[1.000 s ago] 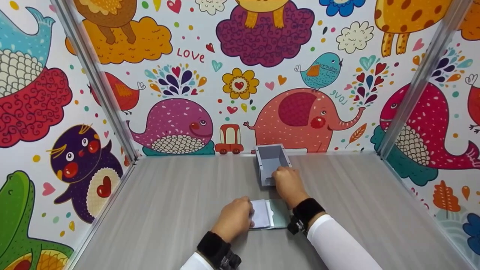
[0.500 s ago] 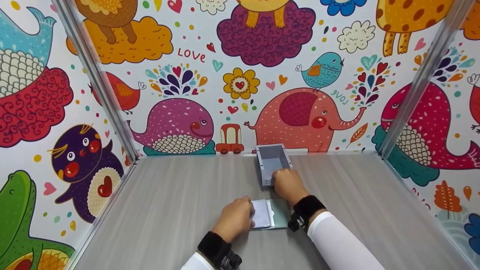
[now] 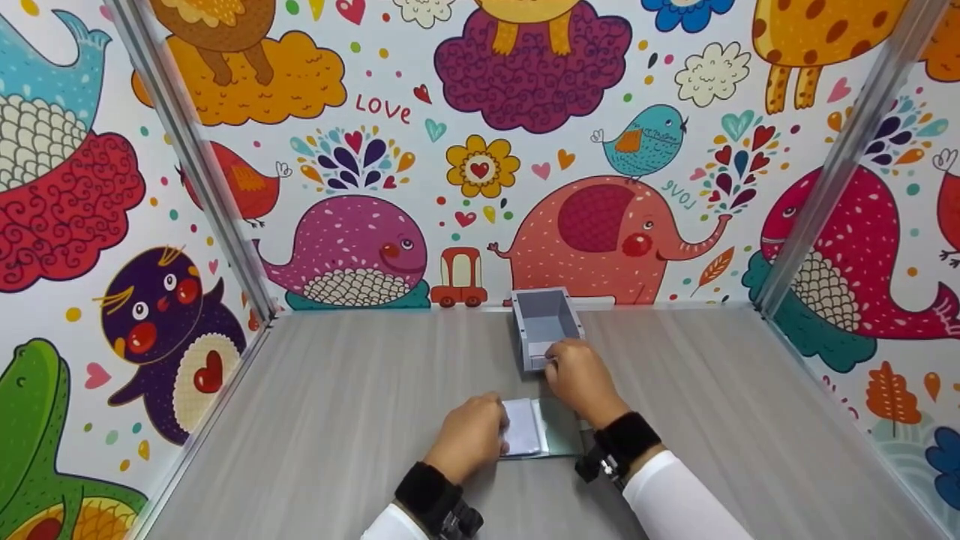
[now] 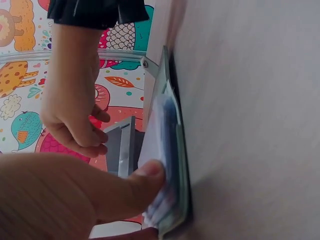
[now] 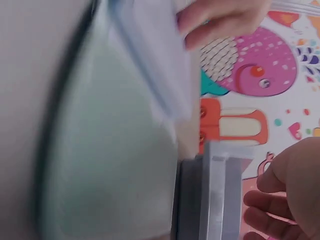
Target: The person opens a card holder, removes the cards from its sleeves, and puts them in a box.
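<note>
My left hand (image 3: 466, 433) grips the left side of a card holder (image 3: 559, 439), its thumb pressing the clear sleeves (image 4: 167, 145). The holder lies spread on the table, with whitish sleeves (image 3: 522, 427) at left and a pale green cover (image 5: 115, 165) at right. My right hand (image 3: 583, 379) is at the near right corner of a grey open-topped box (image 3: 517, 330). Its fingers are loosely curled, with nothing seen between them in the wrist views. A pale card-like piece (image 3: 537, 351) shows inside the near end of the box, beside the fingertips.
The grey wood-grain table (image 3: 360, 390) meets a back wall (image 3: 480, 217) printed with cartoon animals. The box stands close to that wall, behind the holder. Metal posts (image 3: 199, 165) mark the corners, and printed side walls flank the table.
My right hand has drawn back slightly toward the near right, uncovering the pale piece in the box. The left hand, holder and box stay in place.
</note>
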{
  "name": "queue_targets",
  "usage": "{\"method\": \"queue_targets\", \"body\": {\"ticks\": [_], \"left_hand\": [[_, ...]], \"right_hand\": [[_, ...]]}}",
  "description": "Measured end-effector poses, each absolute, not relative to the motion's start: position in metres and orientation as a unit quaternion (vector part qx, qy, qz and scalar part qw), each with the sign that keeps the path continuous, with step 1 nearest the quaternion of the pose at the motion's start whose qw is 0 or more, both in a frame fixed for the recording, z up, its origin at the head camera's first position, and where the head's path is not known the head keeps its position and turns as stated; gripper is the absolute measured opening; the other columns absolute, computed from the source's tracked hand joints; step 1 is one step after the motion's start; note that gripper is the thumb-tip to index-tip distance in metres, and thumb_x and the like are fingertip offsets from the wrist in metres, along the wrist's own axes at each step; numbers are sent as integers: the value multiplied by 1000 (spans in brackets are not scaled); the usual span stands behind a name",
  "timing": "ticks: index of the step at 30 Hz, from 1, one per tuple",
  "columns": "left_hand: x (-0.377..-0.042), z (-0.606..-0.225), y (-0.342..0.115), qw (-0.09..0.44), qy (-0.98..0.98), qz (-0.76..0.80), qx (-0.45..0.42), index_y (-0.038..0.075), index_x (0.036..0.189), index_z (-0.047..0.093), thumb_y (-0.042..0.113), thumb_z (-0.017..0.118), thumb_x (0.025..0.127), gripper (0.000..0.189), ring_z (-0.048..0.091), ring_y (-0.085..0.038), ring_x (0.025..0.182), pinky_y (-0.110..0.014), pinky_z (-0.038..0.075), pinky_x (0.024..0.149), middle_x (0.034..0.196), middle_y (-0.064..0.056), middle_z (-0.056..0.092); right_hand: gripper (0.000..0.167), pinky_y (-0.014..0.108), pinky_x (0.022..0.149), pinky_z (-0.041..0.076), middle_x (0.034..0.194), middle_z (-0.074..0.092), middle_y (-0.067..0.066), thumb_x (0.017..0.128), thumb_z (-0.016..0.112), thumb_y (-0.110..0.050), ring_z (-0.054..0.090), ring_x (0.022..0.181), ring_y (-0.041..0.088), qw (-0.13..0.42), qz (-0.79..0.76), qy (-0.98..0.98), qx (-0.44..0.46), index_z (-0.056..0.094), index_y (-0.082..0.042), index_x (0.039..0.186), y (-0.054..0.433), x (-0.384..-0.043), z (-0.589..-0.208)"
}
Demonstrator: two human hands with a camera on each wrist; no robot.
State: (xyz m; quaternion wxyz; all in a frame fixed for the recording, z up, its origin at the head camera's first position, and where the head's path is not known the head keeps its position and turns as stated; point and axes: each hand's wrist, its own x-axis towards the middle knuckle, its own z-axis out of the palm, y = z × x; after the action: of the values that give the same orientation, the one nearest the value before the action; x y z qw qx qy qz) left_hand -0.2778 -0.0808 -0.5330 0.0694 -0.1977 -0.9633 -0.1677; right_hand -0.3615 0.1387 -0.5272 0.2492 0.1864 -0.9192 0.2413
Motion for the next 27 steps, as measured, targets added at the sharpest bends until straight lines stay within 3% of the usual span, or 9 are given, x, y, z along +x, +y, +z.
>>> {"method": "queue_targets", "body": {"ticks": [3, 6, 11, 15, 19, 27], "left_hand": [[-278, -533, -81, 70, -963, -168, -199, 13, 83, 77, 14, 98, 75, 23, 68, -21, 84, -40, 57, 73, 95, 1, 68], [-278, -533, -81, 70, -963, -169, -200, 13, 83, 76, 13, 98, 75, 23, 67, -21, 83, -40, 57, 73, 94, 1, 67], [-278, -532, -81, 71, -963, -169, -198, 13, 84, 76, 13, 98, 74, 24, 67, -22, 82, -41, 57, 73, 93, 1, 66], [-279, -532, -79, 68, -964, -167, -195, 13, 84, 75, 14, 98, 75, 24, 67, -22, 83, -41, 57, 73, 93, 1, 67], [-280, -533, -77, 59, -966, -162, -191, 13, 84, 75, 15, 99, 77, 25, 69, -22, 88, -41, 59, 76, 99, 0, 70], [-279, -535, -75, 60, -969, -155, -183, 12, 84, 79, 13, 99, 77, 20, 76, -25, 107, -39, 64, 89, 123, -2, 77]], "right_hand": [[10, 54, 87, 64, 96, 82, 14, 86, 76, 1, 78, 93, 33, 190, 289, -927, 142, 82, -2, 94, 139, -352, -527], [9, 49, 80, 63, 92, 81, 9, 88, 75, -1, 74, 85, 25, 131, 307, -934, 127, 82, -4, 91, 140, -344, -527], [5, 37, 70, 59, 84, 78, 5, 87, 82, 0, 66, 76, 14, 53, 316, -932, 167, 82, -5, 88, 142, -333, -529], [11, 31, 67, 56, 81, 75, 3, 83, 87, 1, 63, 73, 11, 3, 330, -925, 190, 80, -3, 90, 142, -327, -533], [15, 30, 66, 53, 78, 72, 2, 79, 88, 6, 58, 71, 11, -12, 326, -923, 204, 78, -3, 88, 143, -322, -538], [17, 30, 63, 47, 75, 67, -1, 75, 84, 7, 54, 69, 11, 19, 304, -925, 227, 75, -4, 83, 139, -319, -545]]}}
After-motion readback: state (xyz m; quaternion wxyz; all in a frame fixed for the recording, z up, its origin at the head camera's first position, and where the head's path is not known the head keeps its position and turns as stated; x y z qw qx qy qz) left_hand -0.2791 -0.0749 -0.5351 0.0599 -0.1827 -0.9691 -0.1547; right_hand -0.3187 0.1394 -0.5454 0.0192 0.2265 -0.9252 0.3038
